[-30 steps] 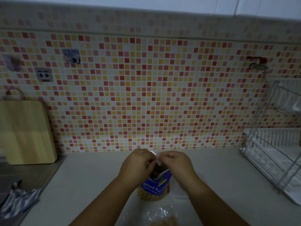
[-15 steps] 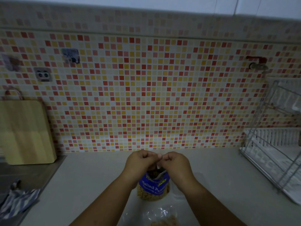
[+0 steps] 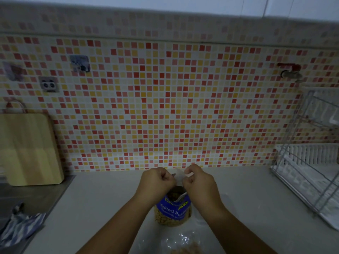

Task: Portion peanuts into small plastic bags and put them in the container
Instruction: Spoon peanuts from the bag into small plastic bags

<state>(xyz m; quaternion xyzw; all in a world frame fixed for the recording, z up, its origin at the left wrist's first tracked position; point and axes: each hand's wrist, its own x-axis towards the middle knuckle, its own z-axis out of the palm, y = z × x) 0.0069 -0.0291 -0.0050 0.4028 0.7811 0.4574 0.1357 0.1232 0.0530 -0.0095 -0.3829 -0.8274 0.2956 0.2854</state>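
Both hands are raised together over the counter. The fingers of the left hand and of the right hand are curled and pinch opposite edges of a small plastic bag, which is thin, clear and limp and hangs between them. The hold looks meant to rub or pull the bag's mouth apart so that peanuts can go in. Directly below the fingers stands the peanut packet, a soft pouch with a blue label and a clear lower part showing pale, rounded nuts. Its top gapes open, probably left so for scooping or pouring. Nearer the person than the fingers lies a crinkled clear bag with some nuts in it, likely a finished portion. The container I cannot make out for certain.
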